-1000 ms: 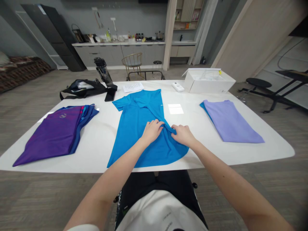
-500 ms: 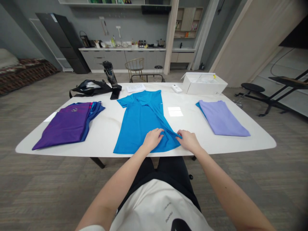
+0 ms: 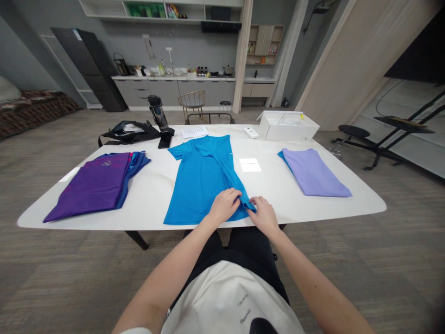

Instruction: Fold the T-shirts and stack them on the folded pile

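Observation:
A blue T-shirt [image 3: 194,185] lies in the middle of the white table [image 3: 295,211], its collar toward the far side and its hem near the front edge. The right side of the shirt is turned inward in a long strip. At the lower part of that strip, my left hand [image 3: 225,204] rests on the fabric with fingers curled and closed on it. My right hand [image 3: 263,214] pinches the turned-in hem corner, just to the right of my left hand. The fingertips of both hands are partly hidden by the cloth.
Left lies a stack of folded purple and blue clothes [image 3: 93,185]; right, a folded lavender garment [image 3: 314,171] over something blue. Along the far side are a black bag [image 3: 128,132], a bottle [image 3: 158,111], a phone [image 3: 165,140], paper [image 3: 194,132], a white remote-like device [image 3: 251,133] and a white box [image 3: 288,127].
My right hand has brought the hem corner leftward, closer to my left hand, so the right side folds further in. My left hand has shifted slightly right. The view has tilted up.

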{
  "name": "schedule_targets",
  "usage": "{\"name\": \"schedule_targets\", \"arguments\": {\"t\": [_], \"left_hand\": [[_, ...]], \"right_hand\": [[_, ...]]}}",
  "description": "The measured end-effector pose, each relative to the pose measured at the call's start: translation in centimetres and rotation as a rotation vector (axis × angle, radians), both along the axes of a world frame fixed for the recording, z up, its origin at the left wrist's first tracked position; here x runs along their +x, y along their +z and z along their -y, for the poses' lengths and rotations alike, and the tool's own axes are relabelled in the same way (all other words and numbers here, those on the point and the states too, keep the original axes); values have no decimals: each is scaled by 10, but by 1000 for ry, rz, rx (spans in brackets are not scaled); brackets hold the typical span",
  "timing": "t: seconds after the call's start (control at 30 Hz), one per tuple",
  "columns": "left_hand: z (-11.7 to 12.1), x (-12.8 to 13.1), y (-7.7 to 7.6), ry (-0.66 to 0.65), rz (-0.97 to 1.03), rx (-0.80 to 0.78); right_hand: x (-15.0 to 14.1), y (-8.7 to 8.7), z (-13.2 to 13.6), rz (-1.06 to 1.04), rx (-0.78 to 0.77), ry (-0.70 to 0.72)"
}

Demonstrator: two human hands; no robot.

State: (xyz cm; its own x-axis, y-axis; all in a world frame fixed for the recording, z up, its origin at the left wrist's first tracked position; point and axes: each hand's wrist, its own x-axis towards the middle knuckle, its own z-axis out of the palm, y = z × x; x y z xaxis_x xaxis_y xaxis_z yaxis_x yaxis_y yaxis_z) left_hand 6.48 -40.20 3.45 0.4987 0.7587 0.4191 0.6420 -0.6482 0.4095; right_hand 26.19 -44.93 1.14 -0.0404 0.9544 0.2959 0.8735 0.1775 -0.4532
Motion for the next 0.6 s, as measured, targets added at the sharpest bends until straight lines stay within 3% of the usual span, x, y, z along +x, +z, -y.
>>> {"name": "schedule_targets", "arguments": {"t": [0.13, 0.23, 0.37, 0.6], "left_hand": [[8, -21, 0, 87, 32, 31], [17, -37, -5, 101, -90, 83], [25, -55, -15, 14, -282, 139], [32, -87, -18, -14, -278, 132]], "right_hand": [[-5, -5, 6, -110, 123, -34], [-9, -2, 10, -139, 184, 106], [-12, -1, 12, -94, 171, 266], [-4, -6, 13, 127, 31, 152]]}}
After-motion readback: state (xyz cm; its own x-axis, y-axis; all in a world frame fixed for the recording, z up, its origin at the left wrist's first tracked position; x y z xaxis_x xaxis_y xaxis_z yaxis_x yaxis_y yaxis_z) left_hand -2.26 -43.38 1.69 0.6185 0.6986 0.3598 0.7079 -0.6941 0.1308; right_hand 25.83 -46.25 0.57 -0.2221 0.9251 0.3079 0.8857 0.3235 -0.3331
